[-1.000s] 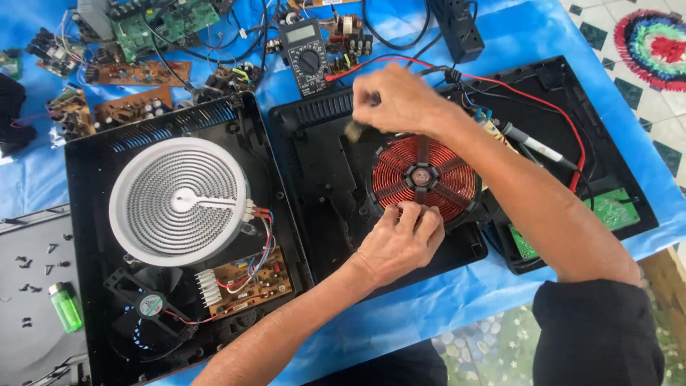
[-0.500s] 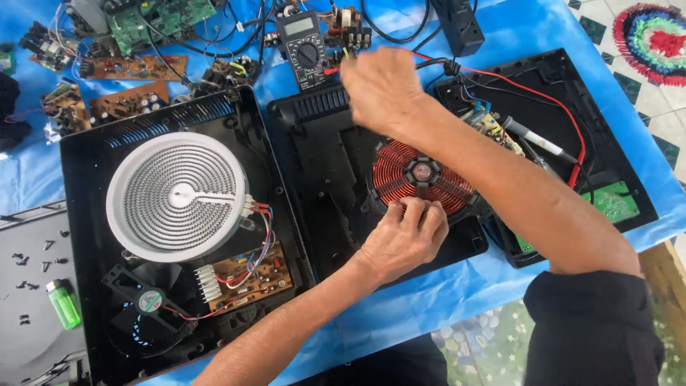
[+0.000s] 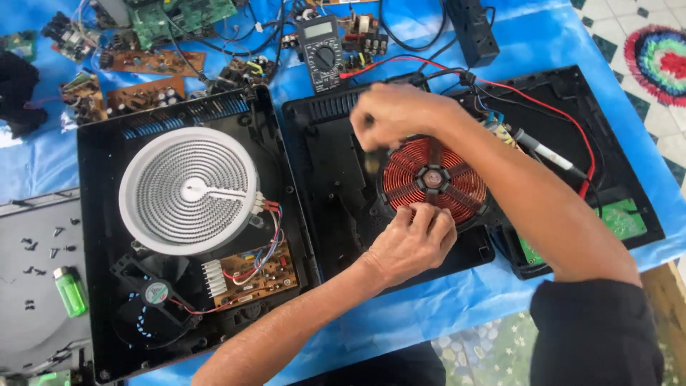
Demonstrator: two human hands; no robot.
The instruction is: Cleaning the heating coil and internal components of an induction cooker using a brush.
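My left hand (image 3: 411, 243) rests on the near rim of the red copper coil (image 3: 434, 180), fingers pressed together against it. The coil sits in the open black cooker base (image 3: 336, 179) on the blue-covered bench (image 3: 557, 43). My right hand (image 3: 400, 114) hovers just above the coil's far edge, fingers curled around a small brush (image 3: 371, 161), blurred. A white spiral heater (image 3: 187, 189) lies in the casing to the left.
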